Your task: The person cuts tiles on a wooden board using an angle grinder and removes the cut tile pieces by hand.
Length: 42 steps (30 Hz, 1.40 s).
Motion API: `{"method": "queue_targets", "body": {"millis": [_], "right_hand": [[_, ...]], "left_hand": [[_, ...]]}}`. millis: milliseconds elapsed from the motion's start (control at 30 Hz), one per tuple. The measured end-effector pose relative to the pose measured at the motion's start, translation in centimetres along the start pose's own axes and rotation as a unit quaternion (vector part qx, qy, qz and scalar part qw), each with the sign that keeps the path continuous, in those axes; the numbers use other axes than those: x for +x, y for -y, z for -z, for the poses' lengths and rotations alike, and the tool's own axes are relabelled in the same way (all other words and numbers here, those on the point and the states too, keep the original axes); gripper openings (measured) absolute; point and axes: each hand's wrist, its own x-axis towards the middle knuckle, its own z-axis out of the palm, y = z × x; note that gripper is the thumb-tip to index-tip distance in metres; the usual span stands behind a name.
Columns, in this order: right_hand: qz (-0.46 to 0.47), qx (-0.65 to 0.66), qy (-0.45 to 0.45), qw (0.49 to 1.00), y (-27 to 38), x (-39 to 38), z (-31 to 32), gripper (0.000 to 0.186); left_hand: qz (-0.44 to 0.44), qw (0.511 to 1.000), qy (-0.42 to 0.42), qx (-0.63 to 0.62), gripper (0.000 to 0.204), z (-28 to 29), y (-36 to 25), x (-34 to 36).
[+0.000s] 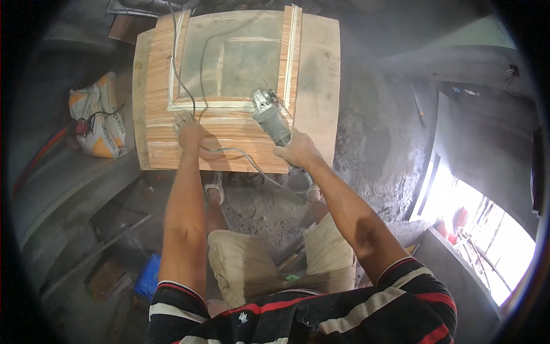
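Note:
My right hand (301, 150) is wrapped round the body of an angle grinder (272, 123), whose metal head points away from me over the panel's inner right corner. The disc is hard to make out. My left hand (190, 133) is closed on the near left part of the wood-grain panel (229, 157). A grey power cord (240, 151) comes down from the top into my left hand and leaves it toward the grinder's rear end. Pale strips (223, 105) edge a grey, dusty middle area (240, 69) on three sides.
The panel lies on a larger board (321, 69). A white and orange bag (102, 117) with a cable on it stands at the left. A blue object (149, 276) sits low on the left. Bright light enters through an opening (487, 235) on the right. Dust hazes the air.

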Motion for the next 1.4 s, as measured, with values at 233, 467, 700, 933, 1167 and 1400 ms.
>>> {"method": "queue_targets", "body": {"millis": [233, 467, 700, 933, 1167, 1400], "right_hand": [[0.022, -0.014, -0.011, 1.000, -0.2, 0.3, -0.4, 0.083], [0.034, -0.011, -0.033, 0.999, -0.7, 0.6, -0.5, 0.077], [0.033, -0.014, -0.031, 0.999, -0.6, 0.6, -0.3, 0.080], [0.037, -0.018, -0.037, 0.998, -1.2, 0.8, -0.5, 0.085], [0.022, -0.028, -0.022, 0.999, -1.3, 0.8, -0.5, 0.086], [0.025, -0.045, -0.004, 0.999, -0.6, 0.2, 0.0, 0.080]], "left_hand": [[-0.022, 0.999, -0.043, 0.000, 0.069, -0.7, 1.1, 0.7], [0.020, 1.000, 0.010, -0.020, 0.071, -0.2, -0.2, 0.4], [0.027, 0.999, 0.027, -0.011, 0.073, 0.0, -0.5, 0.4], [0.031, 0.999, 0.036, -0.021, 0.080, -0.2, -0.5, 0.7], [0.035, 0.999, 0.034, -0.019, 0.083, 0.0, -0.6, 0.8], [0.044, 0.999, 0.024, -0.022, 0.082, 0.0, 0.1, 1.2]]}}
